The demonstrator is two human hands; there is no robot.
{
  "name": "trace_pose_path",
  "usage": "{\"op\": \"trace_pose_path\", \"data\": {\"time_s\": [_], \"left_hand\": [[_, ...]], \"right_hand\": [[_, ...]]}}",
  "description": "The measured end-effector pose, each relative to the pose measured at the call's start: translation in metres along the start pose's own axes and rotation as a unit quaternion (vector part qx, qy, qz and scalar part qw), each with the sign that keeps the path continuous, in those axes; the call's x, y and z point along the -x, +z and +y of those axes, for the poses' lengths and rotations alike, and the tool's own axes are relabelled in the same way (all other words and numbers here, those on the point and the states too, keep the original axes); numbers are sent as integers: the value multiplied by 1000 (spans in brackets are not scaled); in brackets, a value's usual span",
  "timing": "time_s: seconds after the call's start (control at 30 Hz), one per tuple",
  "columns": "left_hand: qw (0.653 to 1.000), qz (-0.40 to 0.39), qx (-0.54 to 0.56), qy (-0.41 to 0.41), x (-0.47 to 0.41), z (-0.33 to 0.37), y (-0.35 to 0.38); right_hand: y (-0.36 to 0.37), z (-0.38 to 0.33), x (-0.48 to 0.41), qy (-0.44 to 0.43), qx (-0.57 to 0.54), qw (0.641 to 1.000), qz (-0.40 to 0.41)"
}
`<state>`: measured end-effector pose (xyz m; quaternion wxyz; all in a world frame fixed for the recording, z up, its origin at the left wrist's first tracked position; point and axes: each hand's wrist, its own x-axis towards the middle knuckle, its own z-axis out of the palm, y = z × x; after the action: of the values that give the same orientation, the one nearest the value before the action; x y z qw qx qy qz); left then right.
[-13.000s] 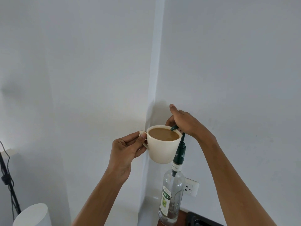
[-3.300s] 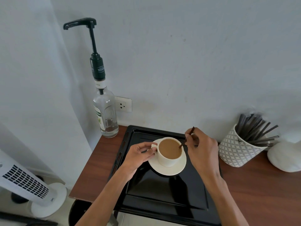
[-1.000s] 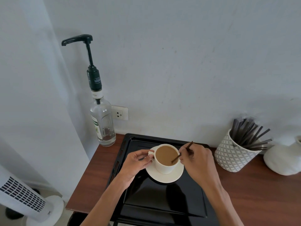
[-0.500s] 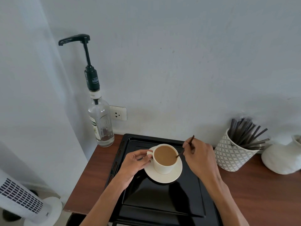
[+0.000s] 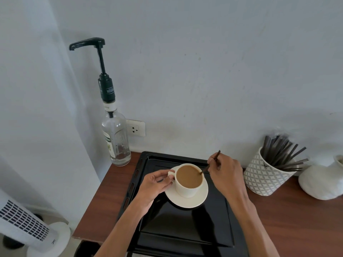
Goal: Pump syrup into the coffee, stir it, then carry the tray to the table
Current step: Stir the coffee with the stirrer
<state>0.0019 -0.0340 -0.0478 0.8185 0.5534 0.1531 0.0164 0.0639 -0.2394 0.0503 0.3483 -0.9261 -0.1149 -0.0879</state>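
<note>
A cream cup (image 5: 187, 190) of milky coffee stands on a cream saucer (image 5: 199, 200) on a black tray (image 5: 185, 227). My left hand (image 5: 155, 184) pinches the cup's handle. My right hand (image 5: 225, 173) holds a thin dark stir stick (image 5: 211, 163), tilted, with its lower end in the coffee at the cup's right rim. A clear syrup bottle (image 5: 116, 140) with a tall dark green pump stands on the wooden counter, left of the tray, near the wall corner.
A patterned white pot (image 5: 263, 179) full of dark stir sticks stands right of the tray, with a white vase (image 5: 323, 182) beyond it. A wall socket (image 5: 135, 127) sits behind the bottle. A white tower fan (image 5: 27, 229) stands on the floor at lower left.
The stick's tip has swept from the cup's lower middle to its right rim as my right hand circled. My left hand stays on the handle. Thirteen seconds ago the cup was under the pump.
</note>
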Motion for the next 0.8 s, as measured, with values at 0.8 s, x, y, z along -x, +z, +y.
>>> {"op": "trace_pose_path", "data": {"time_s": [0.8], "left_hand": [[1000, -4, -21, 2, -1, -1, -2]], "right_hand": [[16, -14, 21, -6, -60, 998, -22]]}}
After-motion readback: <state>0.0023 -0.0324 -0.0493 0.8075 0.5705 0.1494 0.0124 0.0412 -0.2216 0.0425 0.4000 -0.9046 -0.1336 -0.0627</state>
